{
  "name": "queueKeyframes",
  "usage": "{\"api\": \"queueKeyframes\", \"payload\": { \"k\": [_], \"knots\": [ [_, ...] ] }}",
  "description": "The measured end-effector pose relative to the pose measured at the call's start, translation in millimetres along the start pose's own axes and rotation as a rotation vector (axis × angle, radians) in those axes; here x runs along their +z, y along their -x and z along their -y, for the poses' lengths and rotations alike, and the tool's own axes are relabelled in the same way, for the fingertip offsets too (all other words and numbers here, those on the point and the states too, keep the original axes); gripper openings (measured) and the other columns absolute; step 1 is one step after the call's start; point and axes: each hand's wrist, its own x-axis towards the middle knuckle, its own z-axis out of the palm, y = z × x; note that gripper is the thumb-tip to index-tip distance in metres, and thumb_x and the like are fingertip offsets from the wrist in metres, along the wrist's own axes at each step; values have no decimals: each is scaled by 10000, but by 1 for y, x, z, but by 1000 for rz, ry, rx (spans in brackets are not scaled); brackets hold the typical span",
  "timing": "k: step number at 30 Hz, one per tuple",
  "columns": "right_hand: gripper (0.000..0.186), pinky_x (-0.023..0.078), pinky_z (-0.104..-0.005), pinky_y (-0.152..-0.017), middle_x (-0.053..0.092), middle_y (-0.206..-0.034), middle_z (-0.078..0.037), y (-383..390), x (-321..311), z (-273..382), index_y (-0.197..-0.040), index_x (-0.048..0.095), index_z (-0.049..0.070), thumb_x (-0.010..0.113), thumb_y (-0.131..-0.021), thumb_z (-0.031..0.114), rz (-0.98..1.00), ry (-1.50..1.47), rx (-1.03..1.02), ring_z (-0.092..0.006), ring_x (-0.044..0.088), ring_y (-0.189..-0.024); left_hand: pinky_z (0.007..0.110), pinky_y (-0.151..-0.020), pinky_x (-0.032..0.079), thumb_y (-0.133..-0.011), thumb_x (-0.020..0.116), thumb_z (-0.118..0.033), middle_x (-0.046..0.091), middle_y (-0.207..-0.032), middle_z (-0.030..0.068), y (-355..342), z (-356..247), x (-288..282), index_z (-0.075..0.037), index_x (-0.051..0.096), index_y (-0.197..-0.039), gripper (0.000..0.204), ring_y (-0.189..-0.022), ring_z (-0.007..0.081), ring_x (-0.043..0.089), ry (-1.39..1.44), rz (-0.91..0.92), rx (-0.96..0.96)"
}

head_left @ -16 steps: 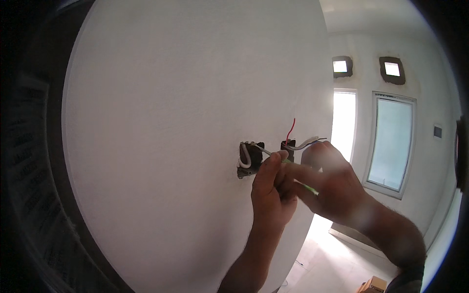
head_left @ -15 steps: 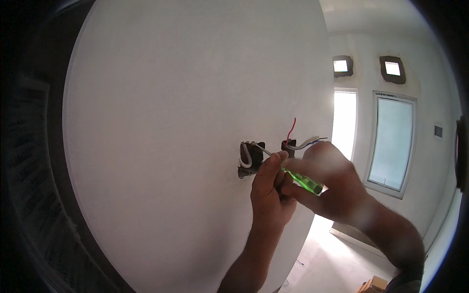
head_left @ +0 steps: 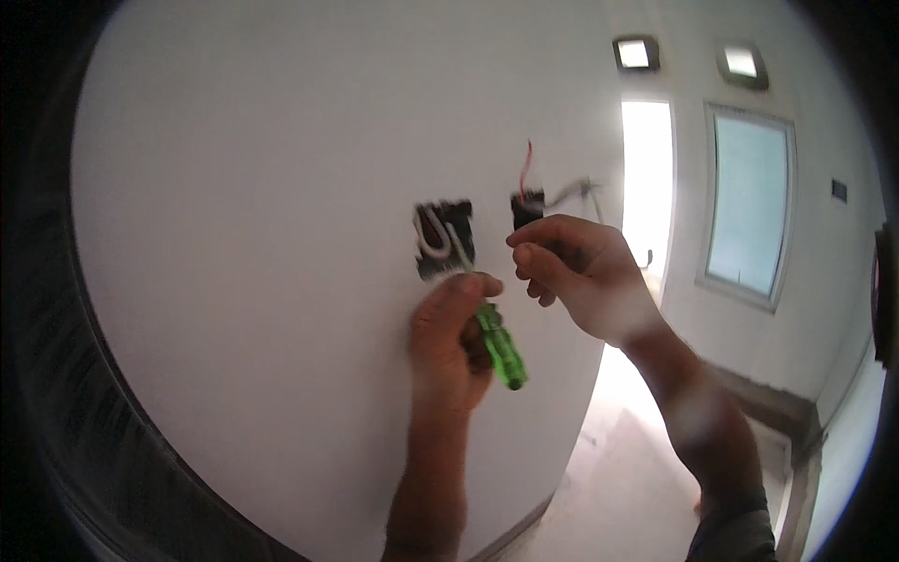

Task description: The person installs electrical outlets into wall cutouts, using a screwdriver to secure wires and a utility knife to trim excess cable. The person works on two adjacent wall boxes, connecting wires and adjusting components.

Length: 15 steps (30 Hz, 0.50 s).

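Observation:
My left hand [head_left: 449, 323] is closed around a screwdriver, its translucent green handle [head_left: 504, 348] slanting down to the right out of my fingers. My thumb and forefinger pinch just below a square wall recess [head_left: 459, 215]. A looped grey cable [head_left: 433, 242] hangs in that recess. A pale straight piece runs from it to my fingertips; I cannot tell whether it is cable or shaft. My right hand [head_left: 585, 272] has thumb and forefinger close together beside a smaller recess [head_left: 526, 214]; anything between them is too small to make out. A red wire [head_left: 526, 169] sticks up from this recess.
A grey cable [head_left: 567, 194] with split ends juts right from the smaller recess. The white wall [head_left: 253, 234] ends at an edge on the right. Past it are a bright opening [head_left: 646, 178], a frosted window [head_left: 752, 206] and a pale floor [head_left: 618, 468].
My right hand has come off the screwdriver and moved up beside the smaller recess. My left hand keeps the screwdriver, now pointing more steeply. The view has tilted, and a box on the floor left it.

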Motion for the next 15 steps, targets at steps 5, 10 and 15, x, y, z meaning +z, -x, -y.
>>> {"api": "queueKeyframes", "payload": {
  "k": [5,10,15],
  "knots": [
    [598,562,-538,-869,613,-1057,-228,117,79,-119,-1258,526,-6,466,-1038,547,-104,-1056,780,-370,647,-945,274,-485,478,-951,681,-287,588,-804,35,62,-14,-34,-40,602,-969,260,-589,122,552,-176,-63,135],
    [568,517,-640,-982,570,-1085,-244,185,171,-174,-1206,465,-57,419,-1064,491,-434,-1648,1067,-454,607,-1042,286,-447,461,-956,670,-287,583,-800,35,99,-5,-77,-43,588,-985,259,-579,133,549,-316,-125,191],
    [484,526,-559,-1029,611,-1080,-278,177,149,-145,-1170,508,-62,427,-1068,404,-338,-1532,1077,-456,636,-1092,260,-494,465,-1001,590,-226,581,-883,77,142,-19,-89,12,541,-1059,249,-617,131,554,-283,-225,166]
  ]
}}
